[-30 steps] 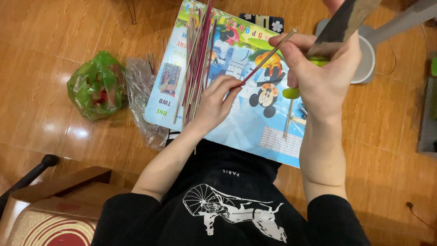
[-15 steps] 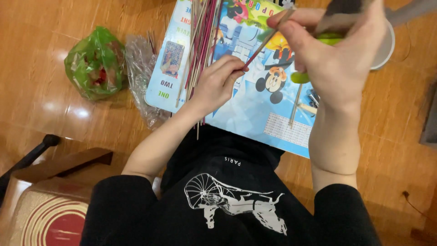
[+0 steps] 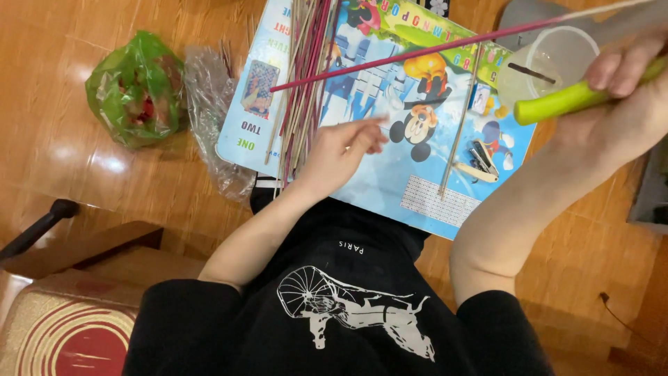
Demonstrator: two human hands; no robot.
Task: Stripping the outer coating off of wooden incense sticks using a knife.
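Now that the left hand (image 3: 341,150) has let go and lies spread on the cartoon mat (image 3: 390,167), the right hand (image 3: 619,104) alone pinches the red stick (image 3: 417,54) and green-handled tool (image 3: 563,103).

The poster (image 3: 417,181) lies flat on the floor (image 3: 90,181), just ahead of the person's lap. On its left part lies a bundle of sticks (image 3: 306,83), and one single stick (image 3: 459,132) lies on its right part, with a stapler (image 3: 480,163) beside that. Left of the poster sits a crumpled wrapper (image 3: 209,104), and further left a bag (image 3: 136,87). A cup (image 3: 550,59) stands at the poster's far right corner.
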